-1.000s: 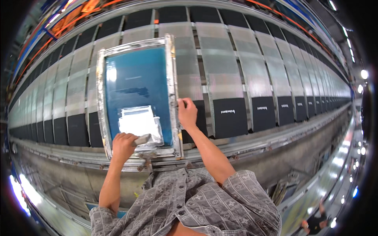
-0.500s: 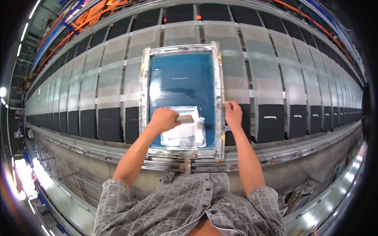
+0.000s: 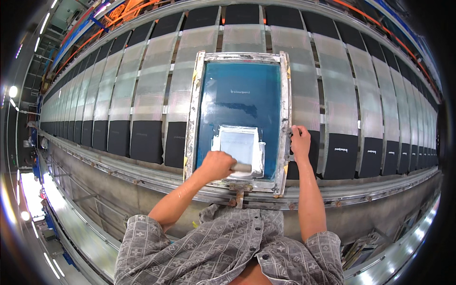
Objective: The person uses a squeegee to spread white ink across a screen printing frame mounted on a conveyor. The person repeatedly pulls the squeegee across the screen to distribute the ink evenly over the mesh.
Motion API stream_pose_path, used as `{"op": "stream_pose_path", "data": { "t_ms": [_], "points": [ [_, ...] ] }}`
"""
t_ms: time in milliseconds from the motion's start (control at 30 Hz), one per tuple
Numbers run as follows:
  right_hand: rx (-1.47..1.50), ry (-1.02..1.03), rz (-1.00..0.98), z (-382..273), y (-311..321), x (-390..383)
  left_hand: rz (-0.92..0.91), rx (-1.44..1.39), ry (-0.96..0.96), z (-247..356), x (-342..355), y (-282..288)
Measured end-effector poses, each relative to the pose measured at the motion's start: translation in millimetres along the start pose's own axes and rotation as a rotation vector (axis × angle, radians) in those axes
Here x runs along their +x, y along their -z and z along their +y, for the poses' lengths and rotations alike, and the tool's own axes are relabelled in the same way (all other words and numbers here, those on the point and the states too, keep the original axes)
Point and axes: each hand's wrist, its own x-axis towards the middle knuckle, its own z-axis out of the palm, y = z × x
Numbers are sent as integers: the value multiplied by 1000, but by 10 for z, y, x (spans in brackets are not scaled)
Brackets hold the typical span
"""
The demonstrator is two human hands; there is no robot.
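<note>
My left hand (image 3: 217,165) is closed around a greyish squeegee (image 3: 243,167), low over the screen near its close end. Thick white ink (image 3: 261,154) outlines a rectangular patch on the blue mesh (image 3: 240,78) of the printing screen. A worn metal frame (image 3: 285,90) surrounds that mesh, and small pale lettering shows in its far half. On the frame's right side, my right hand (image 3: 300,141) has its fingers curled at the edge, gripping it. The squeegee's blade is partly hidden by my left hand.
Long pale boards with black fabric pieces (image 3: 341,154) on their ends line both sides. Fabric on the right bears white prints; fainter marks show on the left (image 3: 146,141). A metal rail (image 3: 128,178) with a bracket (image 3: 239,195) runs along the near edge.
My left hand has drawn the squeegee toward me, down to the near end of the white ink. My right hand stays at the frame's edge. The whole scene has shifted rightward in view.
</note>
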Motion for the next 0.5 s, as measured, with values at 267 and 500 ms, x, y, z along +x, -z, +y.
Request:
{"op": "stream_pose_path", "data": {
  "t_ms": [267,500],
  "points": [
    [-57,90,9,42,-93,46,332,-27,32,-447,641,326],
    [-76,34,36,-618,-88,-222,653,132,-42,260,-690,-530]
  ]
}}
